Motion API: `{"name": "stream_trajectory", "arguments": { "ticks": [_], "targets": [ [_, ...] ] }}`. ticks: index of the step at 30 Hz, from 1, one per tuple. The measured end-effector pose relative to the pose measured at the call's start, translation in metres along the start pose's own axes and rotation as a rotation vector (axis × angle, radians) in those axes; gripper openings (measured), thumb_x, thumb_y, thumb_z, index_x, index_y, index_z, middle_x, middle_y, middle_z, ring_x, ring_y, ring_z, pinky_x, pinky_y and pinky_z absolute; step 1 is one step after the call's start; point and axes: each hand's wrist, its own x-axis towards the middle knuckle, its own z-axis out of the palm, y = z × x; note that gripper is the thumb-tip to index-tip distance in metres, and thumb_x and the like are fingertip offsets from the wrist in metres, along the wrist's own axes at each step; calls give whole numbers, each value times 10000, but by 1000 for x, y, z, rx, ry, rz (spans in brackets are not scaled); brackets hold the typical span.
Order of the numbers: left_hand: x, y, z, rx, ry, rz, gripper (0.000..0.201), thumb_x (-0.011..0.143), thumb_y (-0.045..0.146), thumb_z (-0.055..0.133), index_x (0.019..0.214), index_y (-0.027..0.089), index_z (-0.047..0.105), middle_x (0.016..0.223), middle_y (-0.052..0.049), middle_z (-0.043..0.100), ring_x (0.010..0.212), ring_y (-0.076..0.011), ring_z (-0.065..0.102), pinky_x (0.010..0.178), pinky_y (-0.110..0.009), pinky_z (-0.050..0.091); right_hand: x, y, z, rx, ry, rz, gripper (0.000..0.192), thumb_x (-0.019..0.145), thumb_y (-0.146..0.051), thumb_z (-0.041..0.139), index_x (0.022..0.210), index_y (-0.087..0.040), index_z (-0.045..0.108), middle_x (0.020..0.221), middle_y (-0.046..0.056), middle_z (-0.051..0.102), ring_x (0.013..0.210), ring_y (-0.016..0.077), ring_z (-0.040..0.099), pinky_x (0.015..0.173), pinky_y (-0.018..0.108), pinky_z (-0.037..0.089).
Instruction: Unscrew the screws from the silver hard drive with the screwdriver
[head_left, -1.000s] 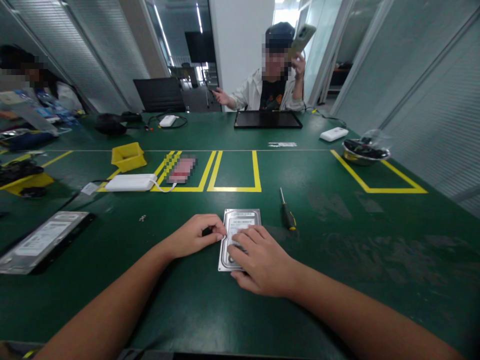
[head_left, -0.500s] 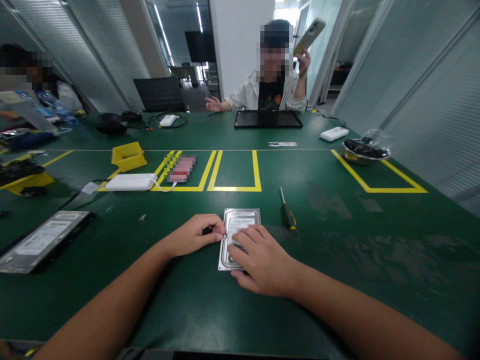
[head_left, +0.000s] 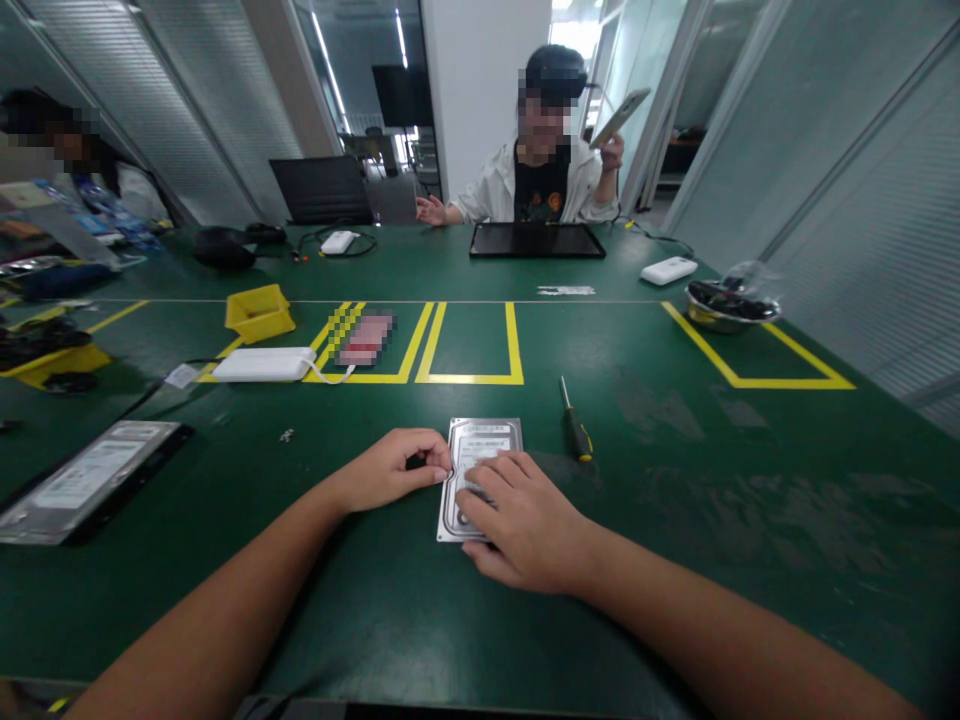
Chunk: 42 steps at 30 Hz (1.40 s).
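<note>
While right fingers (head_left: 480,512) spread atop the hard drive (head_left: 481,437), left fingers (head_left: 418,441) curled at edge, grip unclear

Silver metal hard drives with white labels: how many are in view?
2: one silver hard drive lies partly under the right hand; the second silver hard drive lies at the picture's left edge.

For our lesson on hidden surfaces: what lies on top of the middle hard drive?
The right hand lies over the hard drive, with part of a white label showing beyond it. Whatever that hand covers cannot be seen.
</note>
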Motion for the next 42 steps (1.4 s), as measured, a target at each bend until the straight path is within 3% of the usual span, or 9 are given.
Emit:
{"name": "stream_trajectory", "arguments": {
  "ticks": [10, 18, 42],
  "targets": [
    [0, 2, 0, -1, 16, -5, 150, 909, 285, 599, 893, 139, 629, 840, -16, 621, 778, -135, 547, 719, -247, 422, 0, -1, 1, -9, 1, -3, 346, 915, -422, 504, 1130, -164, 585, 1159, 116, 571, 1105, 299, 469, 992, 476, 355],
    [-1, 0, -2, -66, -17, -38, 146, 886, 275, 635, 939, 139, 624, 877, -17, 634, 812, -141, 564, 753, -255, 441, 1, -2, 1, 7, 8, 10, 430, 897, -411, 535, 1232, -141, 552, 1170, 136, 573, 1108, 305, 468, 997, 482, 361],
    [-1, -5, 2, -69, 37, -12, 153, 863, 267, 654, 956, 148, 630, 914, -26, 653, 838, -151, 575, 778, -272, 444, 2, 0, 0, -6, 10, 19, 401, 869, -403, 542, 1181, -156, 590, 1115, 134, 587, 1046, 301, 483, 938, 481, 377]
  ]
}}
